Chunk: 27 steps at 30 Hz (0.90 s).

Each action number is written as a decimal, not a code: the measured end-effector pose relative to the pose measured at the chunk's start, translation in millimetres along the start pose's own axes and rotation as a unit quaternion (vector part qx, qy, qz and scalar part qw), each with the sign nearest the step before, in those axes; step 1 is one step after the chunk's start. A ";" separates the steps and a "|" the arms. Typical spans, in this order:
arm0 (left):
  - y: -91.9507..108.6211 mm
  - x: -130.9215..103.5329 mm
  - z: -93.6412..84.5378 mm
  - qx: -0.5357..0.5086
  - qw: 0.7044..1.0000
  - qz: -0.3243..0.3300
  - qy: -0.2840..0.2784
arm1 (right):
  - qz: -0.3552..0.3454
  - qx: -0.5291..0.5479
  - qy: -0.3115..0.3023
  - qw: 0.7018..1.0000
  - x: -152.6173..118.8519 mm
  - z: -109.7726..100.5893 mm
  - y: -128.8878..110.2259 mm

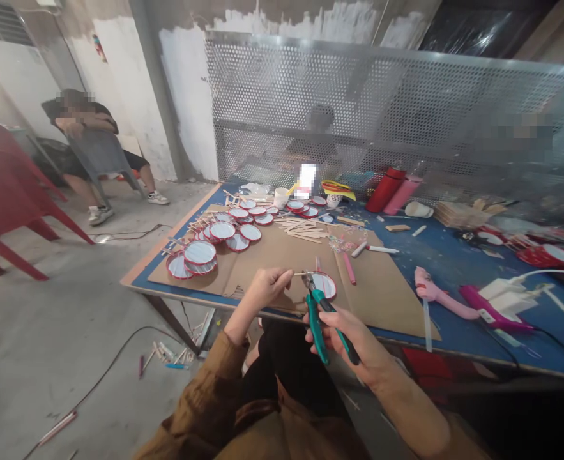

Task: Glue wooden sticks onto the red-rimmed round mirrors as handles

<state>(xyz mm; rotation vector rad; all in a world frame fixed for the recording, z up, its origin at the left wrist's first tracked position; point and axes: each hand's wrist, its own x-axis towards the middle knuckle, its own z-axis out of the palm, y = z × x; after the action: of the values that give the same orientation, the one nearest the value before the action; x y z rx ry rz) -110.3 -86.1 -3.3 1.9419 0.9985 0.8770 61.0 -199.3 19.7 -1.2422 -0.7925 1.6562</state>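
Near the table's front edge, my left hand pinches a thin wooden stick that points to the right. My right hand is wrapped round a pair of cutting pliers with teal and black handles. Their metal jaws meet the stick's right end; whether they are closed on it I cannot tell. Just behind the jaws, a round drum-like piece with a red rim and pale top lies on the cardboard sheet, partly hidden by the pliers.
Several similar red-rimmed pieces are piled at the left, beside loose wooden sticks. A pink glue gun, a purple power strip and a red bottle stand or lie rightward. A perforated metal panel rises behind; another person sits at left.
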 end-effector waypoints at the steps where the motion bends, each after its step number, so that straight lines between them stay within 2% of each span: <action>1: 0.9 0.0 -1.2 -0.010 1.000 -0.008 -0.004 | -0.001 0.009 -0.006 1.000 0.6 0.7 1.1; 6: 0.9 -0.5 -5.9 -0.082 0.995 -0.042 -0.033 | 0.004 0.061 -0.033 0.998 4.6 6.8 5.4; 15: -6.9 1.0 -3.8 -0.127 0.989 -0.070 -0.017 | 0.020 0.124 -0.065 0.990 12.7 20.8 7.2; 19: -7.4 1.0 -4.0 -0.166 0.983 -0.075 -0.002 | 0.036 0.152 -0.076 0.985 15.4 23.0 7.2; 23: -8.4 -2.2 -2.3 -0.261 0.961 -0.088 0.007 | 0.038 0.168 -0.122 0.978 15.7 25.2 4.3; 27: -7.9 -8.5 -1.5 -0.312 0.943 -0.097 0.057 | 0.036 0.179 -0.166 0.969 18.0 30.5 5.3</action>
<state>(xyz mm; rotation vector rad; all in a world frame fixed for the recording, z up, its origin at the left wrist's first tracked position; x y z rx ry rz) -118.0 -89.8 -11.3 1.2486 0.8265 1.0461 28.6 -184.3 17.1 -0.7600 -0.6101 1.9939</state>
